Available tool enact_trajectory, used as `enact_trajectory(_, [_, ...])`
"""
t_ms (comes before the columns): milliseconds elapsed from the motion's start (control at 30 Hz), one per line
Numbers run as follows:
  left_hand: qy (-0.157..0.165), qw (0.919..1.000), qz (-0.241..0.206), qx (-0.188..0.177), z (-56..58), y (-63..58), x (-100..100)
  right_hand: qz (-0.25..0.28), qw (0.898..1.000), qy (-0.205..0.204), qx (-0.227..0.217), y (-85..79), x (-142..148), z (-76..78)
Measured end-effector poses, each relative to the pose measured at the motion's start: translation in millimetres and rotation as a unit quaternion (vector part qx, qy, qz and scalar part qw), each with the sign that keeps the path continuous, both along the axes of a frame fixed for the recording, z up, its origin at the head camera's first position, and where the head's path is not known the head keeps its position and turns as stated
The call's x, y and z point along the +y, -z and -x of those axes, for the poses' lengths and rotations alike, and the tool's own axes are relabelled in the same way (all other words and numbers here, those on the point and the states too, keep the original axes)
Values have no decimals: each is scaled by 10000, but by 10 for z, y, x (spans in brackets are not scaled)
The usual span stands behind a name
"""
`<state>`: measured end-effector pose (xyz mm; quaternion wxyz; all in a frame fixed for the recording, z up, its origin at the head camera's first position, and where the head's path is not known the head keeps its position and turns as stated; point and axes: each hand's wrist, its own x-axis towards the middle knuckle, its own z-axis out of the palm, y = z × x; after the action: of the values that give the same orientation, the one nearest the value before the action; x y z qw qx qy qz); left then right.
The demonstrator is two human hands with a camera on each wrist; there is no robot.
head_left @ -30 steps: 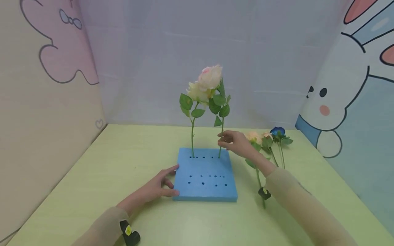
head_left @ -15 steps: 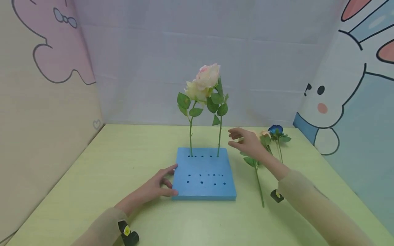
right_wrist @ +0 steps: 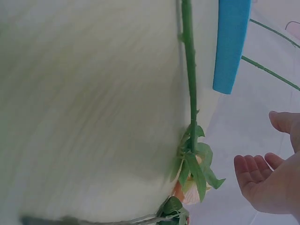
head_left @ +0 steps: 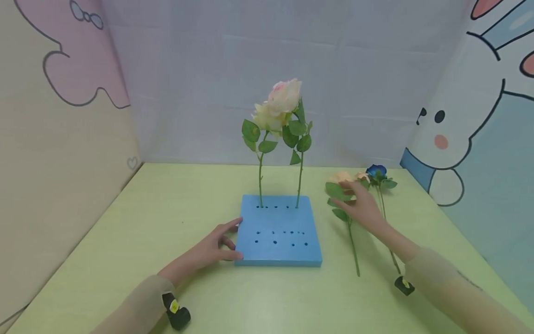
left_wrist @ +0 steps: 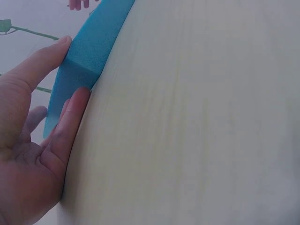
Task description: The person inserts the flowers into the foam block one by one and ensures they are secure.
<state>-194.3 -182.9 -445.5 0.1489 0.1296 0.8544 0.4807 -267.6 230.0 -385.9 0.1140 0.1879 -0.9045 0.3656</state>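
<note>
A blue foam block with several holes lies on the green table. Two cream roses stand upright in its far row. My left hand rests at the block's near left corner, its straight fingers pressing the block's side. My right hand hovers open over the leaves of a peach rose lying right of the block. In the right wrist view its palm holds nothing, and the lying stem runs past the block.
A blue rose lies beside the peach one, stems pointing toward me. Cartoon-printed walls close the table at the left, back and right. Bare tabletop stretches left of the block and along the near edge.
My right hand let go of the right standing stem and moved right and down onto the lying flowers. The left hand stayed at the block's corner.
</note>
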Motion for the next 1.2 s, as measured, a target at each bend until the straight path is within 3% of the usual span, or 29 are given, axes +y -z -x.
enact_trajectory(433, [-98,9999,-8,-21,14,-46,-38,-528,9969,234,-534,83,190,-271])
enact_trajectory(767, [-121,9998,-102,-93,-17,-10,-27,-587,9973,189,-392,231,253,-325])
enact_trajectory(1200, [-8,9998,-177,-47,-2,-6,-10,-943,9904,215,-990,278,270,-371])
